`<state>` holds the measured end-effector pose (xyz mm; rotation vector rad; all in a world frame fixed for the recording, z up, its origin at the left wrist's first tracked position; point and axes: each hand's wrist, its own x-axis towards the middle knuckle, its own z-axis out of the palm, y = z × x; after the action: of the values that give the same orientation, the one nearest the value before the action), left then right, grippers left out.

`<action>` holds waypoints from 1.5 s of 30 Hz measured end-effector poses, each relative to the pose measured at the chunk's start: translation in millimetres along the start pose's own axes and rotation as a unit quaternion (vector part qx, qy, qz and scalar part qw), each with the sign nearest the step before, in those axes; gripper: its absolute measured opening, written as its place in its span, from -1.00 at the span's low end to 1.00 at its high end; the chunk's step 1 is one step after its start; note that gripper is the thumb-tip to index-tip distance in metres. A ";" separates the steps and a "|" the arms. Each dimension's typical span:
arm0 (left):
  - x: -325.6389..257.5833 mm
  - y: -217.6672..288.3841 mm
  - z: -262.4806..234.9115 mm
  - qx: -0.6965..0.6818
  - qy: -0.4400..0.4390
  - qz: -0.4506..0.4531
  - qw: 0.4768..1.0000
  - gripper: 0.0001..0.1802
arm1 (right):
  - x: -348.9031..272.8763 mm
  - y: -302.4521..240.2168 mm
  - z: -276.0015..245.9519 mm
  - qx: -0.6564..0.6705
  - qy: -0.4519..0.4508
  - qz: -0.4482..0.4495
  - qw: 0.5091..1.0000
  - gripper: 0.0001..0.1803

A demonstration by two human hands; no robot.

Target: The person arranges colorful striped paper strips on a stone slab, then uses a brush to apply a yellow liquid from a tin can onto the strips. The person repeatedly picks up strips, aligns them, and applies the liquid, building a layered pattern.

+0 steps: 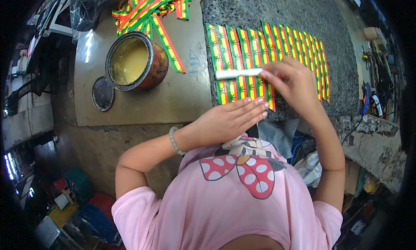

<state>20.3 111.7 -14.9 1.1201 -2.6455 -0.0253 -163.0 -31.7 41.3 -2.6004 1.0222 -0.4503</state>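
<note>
Green, yellow and red strips (294, 42) with dark leaf prints lie side by side on a dark, smeared work surface. In my right hand (294, 79) is a slim white tool (236, 73), pinched at one end and stretching left across the strips. Motion blurs it, so I cannot tell its exact kind. My left hand (236, 118) lies flat, its fingertips over the near ends of the strips. To the left stands a round, stained can (158, 66) holding a pale yellow, thick liquid (132, 63). A dark round lid (103, 94) lies beside the can.
More of the same strips are heaped in a pile (151, 7) behind the can, on a smooth brownish board (182, 105). Clear plastic (89, 11) sits at the far left. Tools hang or lie along the right edge, among them a blue-handled one (366, 98).
</note>
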 end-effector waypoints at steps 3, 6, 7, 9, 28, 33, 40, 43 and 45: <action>0.5 -0.1 -0.2 -0.004 -0.001 -0.002 1.000 -0.40 | 17.8 -0.1 4.4 -0.054 0.087 -0.067 0.992 -0.82; 1.0 4.3 2.2 -0.035 0.021 0.002 0.999 -0.44 | 16.0 -2.3 3.7 -0.086 0.104 -0.138 0.981 -0.83; 0.8 8.5 3.2 -0.061 0.036 0.009 0.997 -0.46 | 11.0 -3.0 3.0 -0.086 0.101 -0.143 0.981 -0.83; -3.3 18.1 4.4 -0.121 0.090 0.034 0.988 -0.49 | -5.3 -4.8 0.8 -0.087 0.073 -0.144 0.983 -0.83; -39.9 79.5 51.4 -0.704 0.117 -0.426 0.555 -0.62 | -35.7 18.2 -10.2 -0.097 0.066 -0.132 0.984 -0.82; -36.8 68.0 44.4 -0.798 0.159 -0.386 0.435 -0.55 | -64.0 3.6 -34.1 -0.024 -0.052 -0.100 0.993 -0.85; -37.7 67.1 43.6 -0.777 0.151 -0.401 0.462 -0.58 | -21.4 10.7 -22.4 -0.021 0.050 -0.067 0.996 -0.84; -37.5 68.3 46.0 -0.772 0.175 -0.391 0.470 -0.61 | -26.0 13.0 -6.5 -0.068 0.065 -0.114 0.989 -0.84; -38.7 69.2 47.6 -0.776 0.197 -0.388 0.457 -0.63 | -39.6 11.4 -8.6 -0.072 0.032 -0.127 0.989 -0.84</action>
<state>-14.6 183.4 -61.7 1.0205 -0.5558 -1.6372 -200.8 -13.6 37.7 -2.8781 0.7687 -0.5403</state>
